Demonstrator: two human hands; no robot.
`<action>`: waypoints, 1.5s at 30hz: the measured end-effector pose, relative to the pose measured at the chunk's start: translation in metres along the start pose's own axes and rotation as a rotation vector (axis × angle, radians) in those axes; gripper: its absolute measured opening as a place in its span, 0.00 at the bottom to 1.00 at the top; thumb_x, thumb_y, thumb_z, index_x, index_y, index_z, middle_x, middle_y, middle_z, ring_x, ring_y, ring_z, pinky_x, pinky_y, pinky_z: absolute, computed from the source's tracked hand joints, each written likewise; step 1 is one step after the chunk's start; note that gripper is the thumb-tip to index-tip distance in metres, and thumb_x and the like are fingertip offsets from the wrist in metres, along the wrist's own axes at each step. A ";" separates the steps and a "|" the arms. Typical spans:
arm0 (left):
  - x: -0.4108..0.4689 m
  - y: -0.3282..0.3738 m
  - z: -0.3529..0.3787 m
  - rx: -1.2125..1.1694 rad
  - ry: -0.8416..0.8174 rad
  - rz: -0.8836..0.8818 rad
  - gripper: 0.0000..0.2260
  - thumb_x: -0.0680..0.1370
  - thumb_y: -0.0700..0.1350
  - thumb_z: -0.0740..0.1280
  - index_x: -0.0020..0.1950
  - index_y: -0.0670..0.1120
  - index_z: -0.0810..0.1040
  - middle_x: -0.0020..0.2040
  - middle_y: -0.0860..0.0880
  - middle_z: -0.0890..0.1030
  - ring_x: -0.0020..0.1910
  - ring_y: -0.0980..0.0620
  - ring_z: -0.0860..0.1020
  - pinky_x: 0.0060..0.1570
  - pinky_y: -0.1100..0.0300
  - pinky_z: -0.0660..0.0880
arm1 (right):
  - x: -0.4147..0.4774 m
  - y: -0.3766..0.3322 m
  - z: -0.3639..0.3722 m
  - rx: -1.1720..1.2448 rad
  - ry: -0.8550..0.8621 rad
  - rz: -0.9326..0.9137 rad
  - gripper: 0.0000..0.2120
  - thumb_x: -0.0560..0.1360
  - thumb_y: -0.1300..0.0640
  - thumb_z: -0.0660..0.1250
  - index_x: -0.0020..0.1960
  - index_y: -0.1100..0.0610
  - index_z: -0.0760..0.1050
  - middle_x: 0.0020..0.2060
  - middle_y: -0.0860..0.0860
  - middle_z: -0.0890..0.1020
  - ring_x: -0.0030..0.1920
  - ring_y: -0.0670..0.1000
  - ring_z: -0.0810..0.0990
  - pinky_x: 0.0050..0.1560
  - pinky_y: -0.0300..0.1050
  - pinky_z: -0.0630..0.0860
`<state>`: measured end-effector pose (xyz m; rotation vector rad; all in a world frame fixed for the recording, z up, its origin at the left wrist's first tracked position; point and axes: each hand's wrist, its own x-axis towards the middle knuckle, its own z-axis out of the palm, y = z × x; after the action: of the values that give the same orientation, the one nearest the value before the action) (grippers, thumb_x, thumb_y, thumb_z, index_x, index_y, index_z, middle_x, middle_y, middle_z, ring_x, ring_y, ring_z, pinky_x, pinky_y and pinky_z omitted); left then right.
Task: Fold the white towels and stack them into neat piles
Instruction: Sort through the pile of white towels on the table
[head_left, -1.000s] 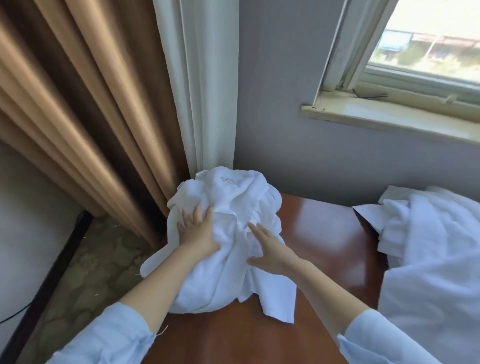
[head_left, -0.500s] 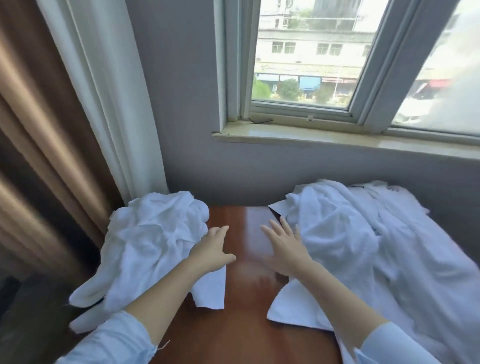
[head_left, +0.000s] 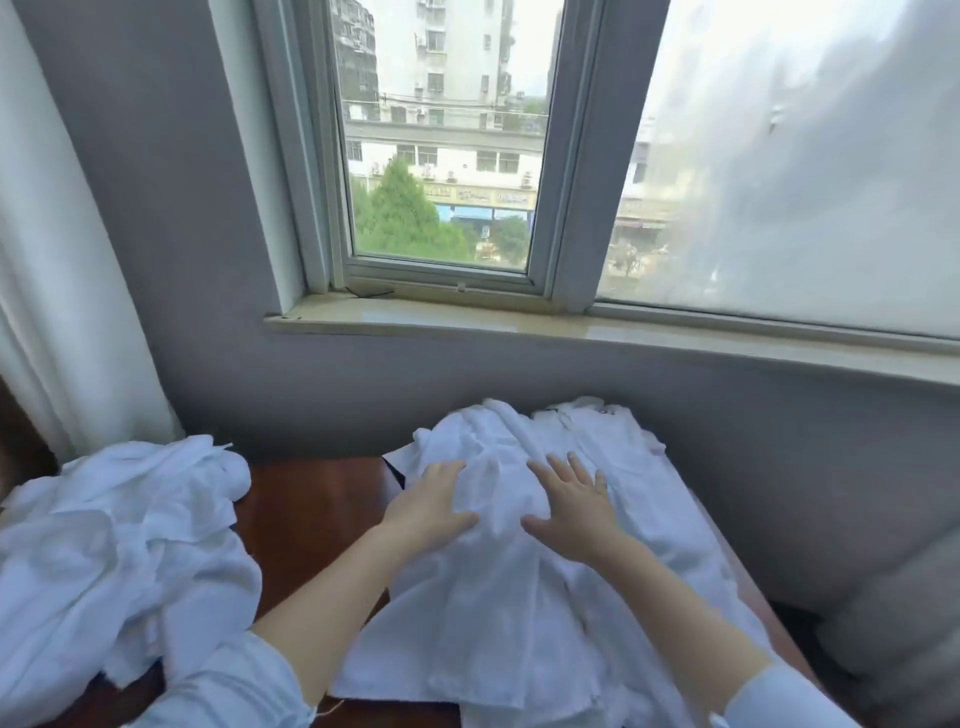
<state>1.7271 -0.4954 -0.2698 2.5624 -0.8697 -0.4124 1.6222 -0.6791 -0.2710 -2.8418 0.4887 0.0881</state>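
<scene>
Left hand (head_left: 428, 512): I see it flat, pressing the rumpled towel (head_left: 498, 623).
Right hand (head_left: 574, 506): fingers spread, flat on that towel.
Tabletop (head_left: 311, 509): another towel heap (head_left: 119, 545) at left.

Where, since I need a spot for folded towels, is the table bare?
Mainly the wooden strip between the crumpled left heap and the spread towels. The left hand and right hand rest on those towels, which cover the right side.

Crumpled towels (head_left: 119, 545) left of towel pile (head_left: 519, 623) on table (head_left: 311, 509)
</scene>
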 end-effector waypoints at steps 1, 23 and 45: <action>0.004 0.009 0.006 -0.008 0.002 -0.004 0.34 0.76 0.57 0.67 0.79 0.53 0.56 0.78 0.54 0.59 0.73 0.52 0.65 0.61 0.53 0.71 | 0.000 0.013 -0.001 0.008 -0.001 0.004 0.36 0.77 0.44 0.62 0.79 0.47 0.50 0.80 0.48 0.49 0.80 0.55 0.42 0.77 0.62 0.40; 0.121 0.111 0.098 0.029 -0.106 -0.085 0.36 0.77 0.64 0.63 0.80 0.53 0.53 0.78 0.53 0.58 0.77 0.54 0.58 0.77 0.43 0.45 | 0.055 0.182 0.021 0.322 -0.068 0.282 0.42 0.76 0.36 0.62 0.80 0.50 0.46 0.80 0.50 0.49 0.80 0.56 0.43 0.76 0.62 0.43; 0.160 0.127 0.154 -0.155 -0.150 -0.028 0.33 0.71 0.48 0.69 0.73 0.60 0.60 0.69 0.56 0.63 0.56 0.54 0.76 0.39 0.61 0.69 | 0.072 0.209 0.047 0.432 -0.068 0.649 0.53 0.60 0.26 0.67 0.76 0.47 0.52 0.69 0.52 0.68 0.72 0.58 0.63 0.69 0.57 0.63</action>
<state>1.7234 -0.7311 -0.3692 2.4278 -0.8190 -0.6613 1.6194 -0.8800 -0.3738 -2.1607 1.2261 0.1720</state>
